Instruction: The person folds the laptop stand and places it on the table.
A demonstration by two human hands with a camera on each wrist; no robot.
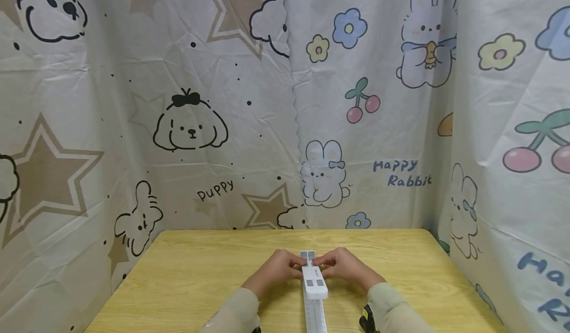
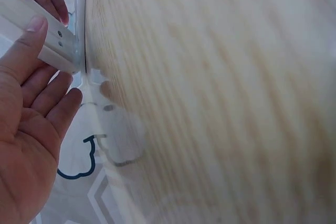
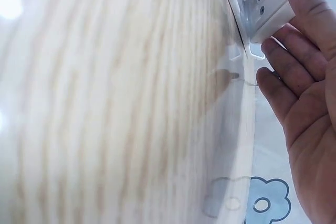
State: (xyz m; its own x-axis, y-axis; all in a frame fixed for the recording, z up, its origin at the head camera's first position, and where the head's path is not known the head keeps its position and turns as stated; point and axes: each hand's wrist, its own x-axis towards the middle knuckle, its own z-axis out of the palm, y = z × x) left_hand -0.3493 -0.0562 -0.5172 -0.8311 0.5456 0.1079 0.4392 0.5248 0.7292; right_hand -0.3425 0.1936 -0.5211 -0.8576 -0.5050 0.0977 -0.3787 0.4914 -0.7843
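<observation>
White plastic forms the long, narrow bar [image 1: 314, 286] that both hands hold near the front middle of the worktop [image 1: 191, 273]. The left hand [image 1: 277, 269] has its grip on the bar's left side, thumb lying along the top and the other fingers loosely extended beneath. The right hand [image 1: 344, 267] mirrors it on the right side, thumb pressed on the top edge, fingers relaxed under the bar. The two hands nearly meet at the bar's far end.

The bar runs straight away from the person, from the bottom edge of the head view towards the worktop's centre. A wider white block sits across it, carrying two small grey squares, and two more grey squares show at the far tip. The wrist views show two small screws on the side of the bar's end. No writing can be read on the bar.

The worktop is pale yellow wood grain. Both forearms wear beige sleeves [image 1: 233, 313].

Behind and to both sides hangs a cream printed cloth [image 1: 249, 125]. It reads "Puppy" on the left panel, among dogs and brown stars, and "Happy Rabbit" on the right panel, among rabbits, cherries and flowers.
</observation>
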